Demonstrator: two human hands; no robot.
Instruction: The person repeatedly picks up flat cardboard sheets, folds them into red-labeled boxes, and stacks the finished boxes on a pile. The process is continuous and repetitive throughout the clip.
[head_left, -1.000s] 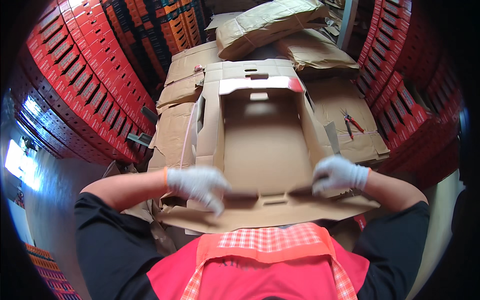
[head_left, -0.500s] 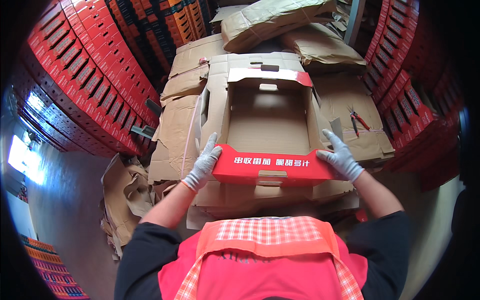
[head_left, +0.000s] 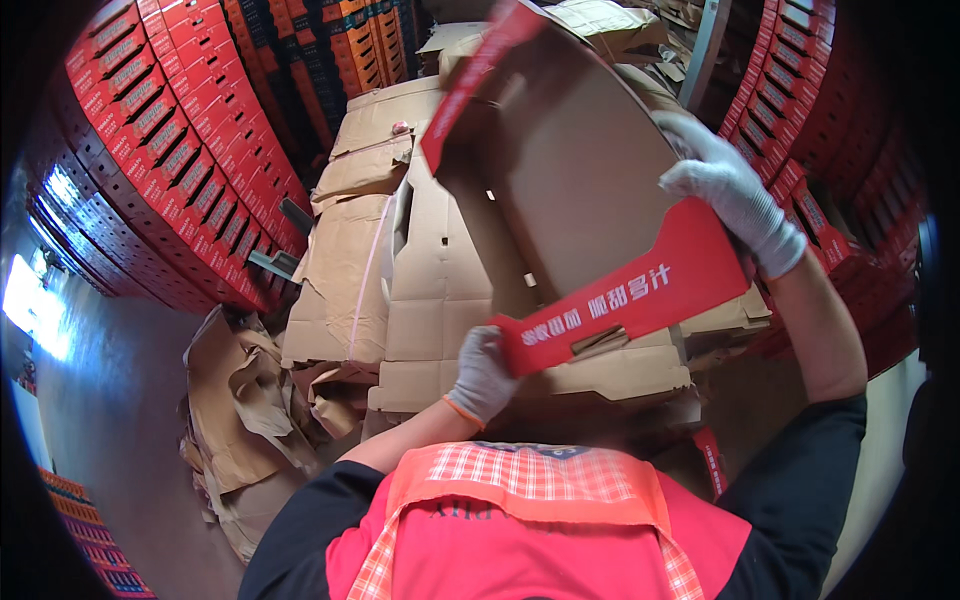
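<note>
An open cardboard box [head_left: 640, 295] with red end panels and a brown inside is tilted up over the stack of cardboard. My left hand [head_left: 484, 376], in a pale glove, is closed on the lower left corner of its near red panel. At the far right side my gloved right hand [head_left: 722, 180] grips the rim of the box wall, with its fingers partly hidden behind the board. Below the box lies a flat, unfolded cardboard blank [head_left: 435, 285], partly covered by it.
Left of the blank is a string-tied bundle of flat cardboard [head_left: 335, 270]. Tall stacks of red boxes rise at left [head_left: 190, 150] and right [head_left: 775, 90]. Orange and dark boxes [head_left: 310, 60] stand behind. Crumpled brown paper [head_left: 240, 400] sits by the floor at left.
The box has been lifted off the cardboard blank and turned, its right side raised. My right hand moved up and right along it; my left hand moved right and down.
</note>
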